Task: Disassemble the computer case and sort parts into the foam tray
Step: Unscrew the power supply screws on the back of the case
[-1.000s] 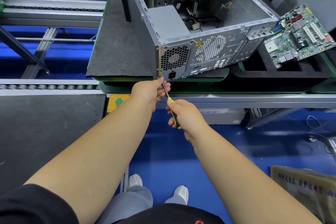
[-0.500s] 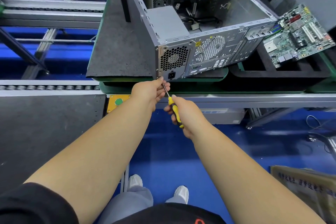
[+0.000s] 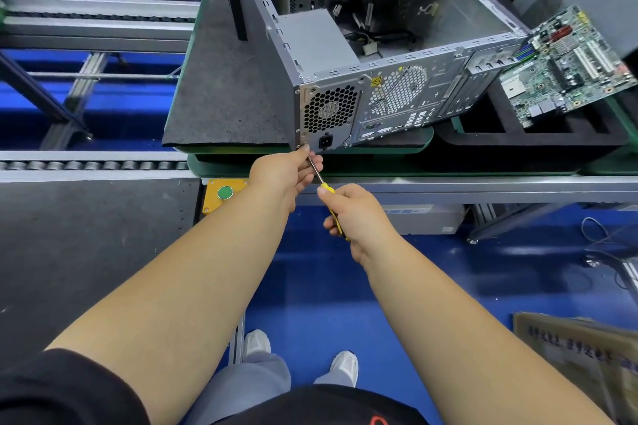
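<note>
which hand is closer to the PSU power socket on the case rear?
Left. The left hand is just below-left of the power socket, at the shaft; the right hand sits lower, on the screwdriver handle.

Both arms outstretched; left hand (image 3: 283, 171) fingers curled, apparently pinching; right hand (image 3: 355, 214) fisted.

Bare silver-grey computer case (image 3: 345, 45), rear panel punched with honeycomb vent holes, yellow warning triangle (image 3: 376, 81) beside them. Yellow-and-black screwdriver (image 3: 328, 197) handle, steel shank. Green motherboard (image 3: 566, 65) with white slots and a red patch, over black foam tray (image 3: 531, 145). Speckled dark grey mat (image 3: 221, 93) on green-edged tabletop (image 3: 379, 169). Green button (image 3: 225, 192) on orange plate. Glossy blue floor (image 3: 310, 279). Black sleeve (image 3: 62, 390), white shoes (image 3: 257, 342).
</note>
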A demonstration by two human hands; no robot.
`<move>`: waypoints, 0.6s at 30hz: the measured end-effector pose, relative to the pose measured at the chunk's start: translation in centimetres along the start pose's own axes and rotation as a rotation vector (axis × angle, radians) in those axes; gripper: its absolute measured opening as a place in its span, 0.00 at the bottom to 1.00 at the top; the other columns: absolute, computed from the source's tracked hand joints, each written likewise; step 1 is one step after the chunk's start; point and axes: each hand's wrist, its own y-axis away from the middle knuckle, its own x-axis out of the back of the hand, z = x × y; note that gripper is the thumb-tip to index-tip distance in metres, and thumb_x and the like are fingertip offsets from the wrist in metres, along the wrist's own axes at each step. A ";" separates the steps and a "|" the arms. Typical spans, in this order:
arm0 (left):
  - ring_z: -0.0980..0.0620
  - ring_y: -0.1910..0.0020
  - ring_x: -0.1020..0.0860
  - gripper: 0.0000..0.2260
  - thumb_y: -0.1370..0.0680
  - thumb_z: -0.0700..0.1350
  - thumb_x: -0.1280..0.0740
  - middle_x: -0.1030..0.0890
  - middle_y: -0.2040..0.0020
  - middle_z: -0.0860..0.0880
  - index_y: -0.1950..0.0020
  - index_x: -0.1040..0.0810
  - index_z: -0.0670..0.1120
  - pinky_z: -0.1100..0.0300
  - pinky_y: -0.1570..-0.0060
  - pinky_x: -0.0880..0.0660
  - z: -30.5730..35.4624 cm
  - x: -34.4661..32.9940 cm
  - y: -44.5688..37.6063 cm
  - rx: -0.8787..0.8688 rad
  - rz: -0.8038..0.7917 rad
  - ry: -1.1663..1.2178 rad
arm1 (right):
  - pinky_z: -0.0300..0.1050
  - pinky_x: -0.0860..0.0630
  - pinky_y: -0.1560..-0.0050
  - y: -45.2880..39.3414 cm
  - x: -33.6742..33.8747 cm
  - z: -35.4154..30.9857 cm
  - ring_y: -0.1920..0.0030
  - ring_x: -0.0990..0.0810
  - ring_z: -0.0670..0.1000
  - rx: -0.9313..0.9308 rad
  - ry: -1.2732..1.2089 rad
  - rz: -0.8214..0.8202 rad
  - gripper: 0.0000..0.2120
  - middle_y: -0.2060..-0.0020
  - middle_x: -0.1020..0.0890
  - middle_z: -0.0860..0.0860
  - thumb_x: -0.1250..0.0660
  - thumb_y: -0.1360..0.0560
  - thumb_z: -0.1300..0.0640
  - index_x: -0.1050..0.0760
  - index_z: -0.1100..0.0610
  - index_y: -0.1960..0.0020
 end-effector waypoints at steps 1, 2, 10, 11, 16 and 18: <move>0.58 0.60 0.20 0.09 0.18 0.46 0.37 0.17 0.48 0.47 0.56 0.23 0.44 0.69 0.60 0.25 0.0 0.0 0.0 0.002 -0.002 -0.004 | 0.43 0.26 0.64 0.0 0.0 0.0 0.68 0.25 0.48 0.001 -0.005 0.012 0.12 0.70 0.23 0.49 0.32 0.22 0.46 0.27 0.54 0.54; 0.58 0.60 0.20 0.10 0.18 0.46 0.37 0.17 0.47 0.47 0.56 0.23 0.44 0.69 0.61 0.25 0.1 0.0 0.1 0.004 -0.002 -0.006 | 0.43 0.27 0.65 -0.1 0.0 0.0 0.68 0.26 0.48 0.000 -0.003 0.022 0.12 0.69 0.23 0.50 0.32 0.22 0.47 0.27 0.54 0.53; 0.57 0.60 0.20 0.10 0.18 0.45 0.37 0.17 0.46 0.46 0.57 0.23 0.44 0.66 0.58 0.24 0.3 -0.1 0.2 0.019 0.002 -0.006 | 0.44 0.31 0.67 0.6 -0.6 -1.3 0.68 0.29 0.50 -0.005 0.130 0.007 0.16 0.69 0.25 0.52 0.34 0.22 0.44 0.30 0.56 0.58; 0.58 0.60 0.20 0.09 0.18 0.45 0.37 0.18 0.47 0.46 0.56 0.23 0.44 0.67 0.59 0.24 0.2 -0.1 0.2 0.015 0.000 0.000 | 0.46 0.29 0.63 0.7 -0.6 -1.6 0.66 0.28 0.51 -0.065 0.067 -0.015 0.17 0.67 0.23 0.52 0.36 0.21 0.43 0.28 0.56 0.58; 0.58 0.60 0.20 0.09 0.18 0.45 0.37 0.17 0.53 0.49 0.56 0.22 0.44 0.67 0.58 0.24 0.2 0.0 0.3 0.007 0.007 -0.014 | 0.48 0.29 0.55 1.3 -0.2 -2.2 0.67 0.26 0.50 -0.160 -0.064 -0.088 0.18 0.65 0.20 0.53 0.42 0.17 0.48 0.22 0.56 0.59; 0.58 0.60 0.20 0.09 0.18 0.46 0.37 0.18 0.57 0.50 0.56 0.22 0.44 0.68 0.59 0.24 0.3 0.0 0.4 0.013 0.005 -0.015 | 0.47 0.29 0.56 1.3 0.0 -2.3 0.69 0.26 0.49 -0.146 -0.030 -0.087 0.18 0.66 0.20 0.51 0.42 0.17 0.48 0.22 0.55 0.58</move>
